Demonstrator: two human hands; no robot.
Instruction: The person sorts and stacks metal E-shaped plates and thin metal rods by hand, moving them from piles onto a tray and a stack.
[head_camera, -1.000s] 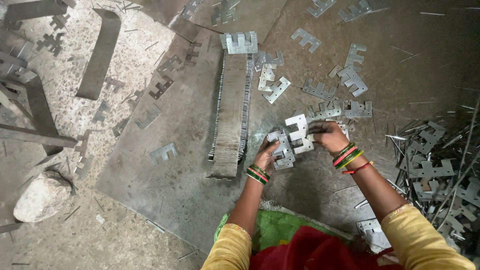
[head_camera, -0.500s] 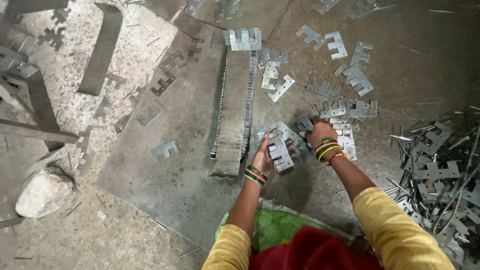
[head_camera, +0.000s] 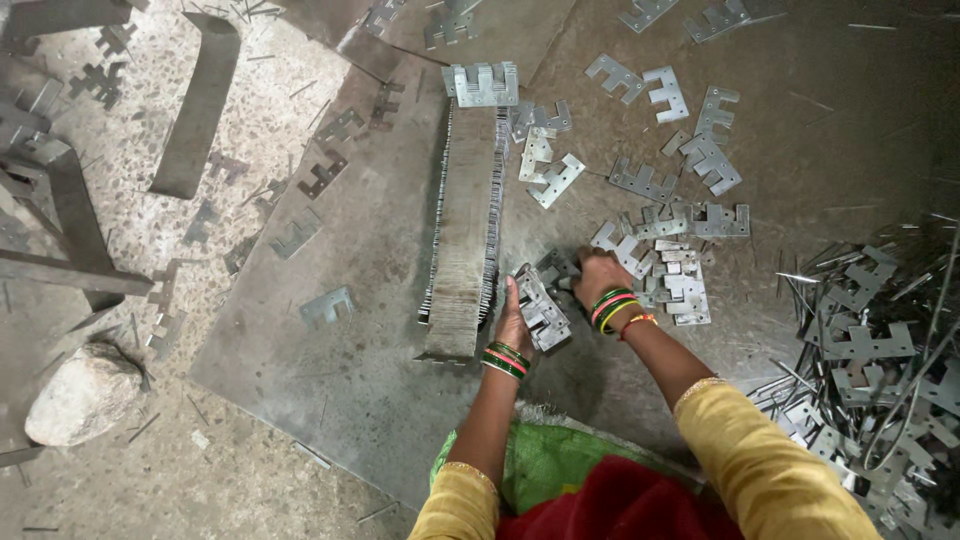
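Head view: looking straight down on a person seated at a workshop floor, both arms reaching up the frame.
Floor sheet: a big dull metal sheet (head_camera: 330, 370) covers the middle and right of the frame, lying over speckled stone floor at the left.
Scrap heap: a tangle of thin offcuts and notched pieces (head_camera: 880, 370) fills the right edge, well apart from the hands.
Stacked row: a long row of notched plates stood on edge (head_camera: 465, 220) runs from upper centre down to centre, its near end just beside the left hand.
Bent strip: a curved flat bar (head_camera: 195, 110) lies at upper left on the stone floor.
Stone: a pale rock (head_camera: 85, 392) sits at lower left, off the sheet.
Loose plates: flat notched plates (head_camera: 690, 150) are scattered across the upper right, some overlapping, near the right hand.
Small pile: a low heap of the same plates (head_camera: 680, 285) lies just right of the right hand.
Left hand: the left hand (head_camera: 515, 325), bangles at the wrist, is closed around a bundle of plates (head_camera: 540, 308) at centre frame, holding it tilted on the sheet.
Right hand: the right hand (head_camera: 598, 275), also bangled, rests knuckles-up against the bundle's upper right end; fingers are curled under, so whether it grasps a plate cannot be told.
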